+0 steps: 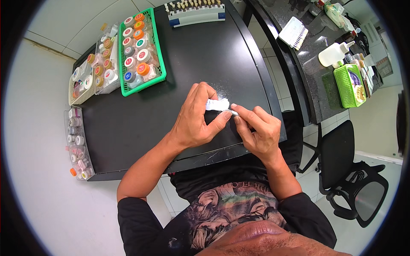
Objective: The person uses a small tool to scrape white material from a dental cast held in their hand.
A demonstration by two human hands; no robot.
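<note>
My left hand [194,113] is closed round a white, plaster-like piece [218,104] shaped like part of a dental model, held over the black table. Its thumb reaches forward below the piece. Beside it, my right hand [258,130] pinches a small pale grey-white thing [233,112] between thumb and fingers. That thing's near end meets the white piece or lies very close to it; its kind is too small to tell. White dust [221,90] is scattered on the table just beyond both hands.
On the black table [128,136] stand a green basket [160,64] of jars with coloured lids, paler baskets [81,97] of jars, a clear rack [79,145] of small jars and a tooth shade guide [196,17]. A side counter holds a squeeze bottle [332,55]. A black chair [337,153] stands right.
</note>
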